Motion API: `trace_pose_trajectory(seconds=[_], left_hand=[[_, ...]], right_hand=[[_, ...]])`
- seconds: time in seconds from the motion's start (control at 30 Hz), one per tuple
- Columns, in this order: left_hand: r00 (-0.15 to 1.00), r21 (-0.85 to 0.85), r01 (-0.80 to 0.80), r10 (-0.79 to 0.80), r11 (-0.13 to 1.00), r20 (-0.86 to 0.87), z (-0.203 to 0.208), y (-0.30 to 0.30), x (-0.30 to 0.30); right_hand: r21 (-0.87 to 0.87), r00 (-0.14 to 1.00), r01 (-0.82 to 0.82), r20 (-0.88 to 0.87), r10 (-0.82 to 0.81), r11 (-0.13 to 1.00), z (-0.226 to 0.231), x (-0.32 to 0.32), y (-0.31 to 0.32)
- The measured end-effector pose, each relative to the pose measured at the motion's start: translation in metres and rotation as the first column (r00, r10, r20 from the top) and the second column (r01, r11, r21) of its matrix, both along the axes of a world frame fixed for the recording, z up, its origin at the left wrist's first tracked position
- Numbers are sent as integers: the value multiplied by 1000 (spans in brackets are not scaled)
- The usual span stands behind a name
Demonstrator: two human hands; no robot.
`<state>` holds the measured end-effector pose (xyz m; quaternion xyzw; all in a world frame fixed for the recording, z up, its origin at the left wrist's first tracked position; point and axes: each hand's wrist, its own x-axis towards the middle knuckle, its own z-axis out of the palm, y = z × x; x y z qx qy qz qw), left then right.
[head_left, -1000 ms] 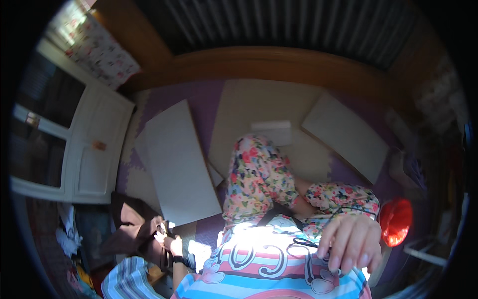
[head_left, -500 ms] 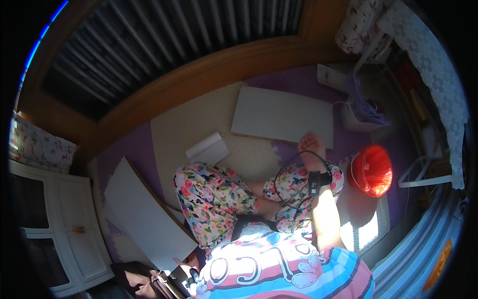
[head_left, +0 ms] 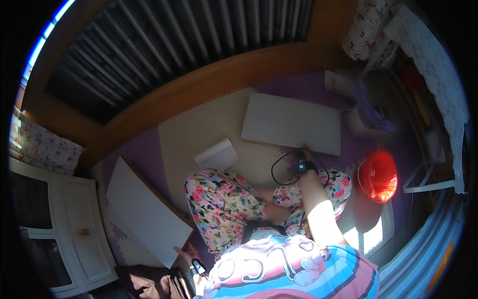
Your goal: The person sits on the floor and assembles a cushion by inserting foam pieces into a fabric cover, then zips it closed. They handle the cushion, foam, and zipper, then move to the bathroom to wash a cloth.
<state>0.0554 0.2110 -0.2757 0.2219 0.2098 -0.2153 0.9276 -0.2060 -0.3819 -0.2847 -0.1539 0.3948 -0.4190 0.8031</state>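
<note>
A white board (head_left: 144, 209) with a brown edge lies slanted at the left, beside my knee. My left hand (head_left: 186, 254) is closed on its near corner, the thumb over the top face and the other fingers at the edge. A second white board (head_left: 294, 122) lies flat on the floor ahead. My right hand (head_left: 308, 151) is at that board's near edge, dark in shadow, its fingers mostly hidden behind the wrist device (head_left: 302, 163). A black cable (head_left: 275, 172) loops from this wrist over my lap. Another device (head_left: 198, 265) sits on my left wrist.
A white folded sheet (head_left: 217, 155) lies before my crossed legs. At the right stand a red-lined bucket (head_left: 378, 177) and a pale bin (head_left: 362, 122) with purple material. A white cabinet (head_left: 82, 224) stands left, dark cloth (head_left: 149, 281) below it. A wooden-framed slatted panel (head_left: 199, 65) spans the back.
My right hand has turned over from palm up and shifted a little left, to the far board's near edge. My left hand stays at the left board's corner. The whole view has shifted slightly.
</note>
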Motion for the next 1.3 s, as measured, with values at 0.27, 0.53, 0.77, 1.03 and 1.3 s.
trace_pose_trajectory(seconds=[0.27,0.53,0.77,1.03,1.3], left_hand=[[984,609,168,-96,775,-149,18,-16,11],[703,670,661,-592,338,-394,82,-13,2],[781,849,376,-619,372,-75,142,-74,37],[690,700,140,-576,700,438,229,-130,89],[729,611,-24,-404,791,552,268,-82,85]], right_hand=[[137,970,243,-48,-238,960,-6,5,-33],[-41,986,147,-68,-150,988,-13,-5,-57],[-29,988,153,12,-152,988,78,24,-19],[-295,922,-251,216,320,922,241,151,54],[-333,735,-610,100,670,719,257,256,161]])
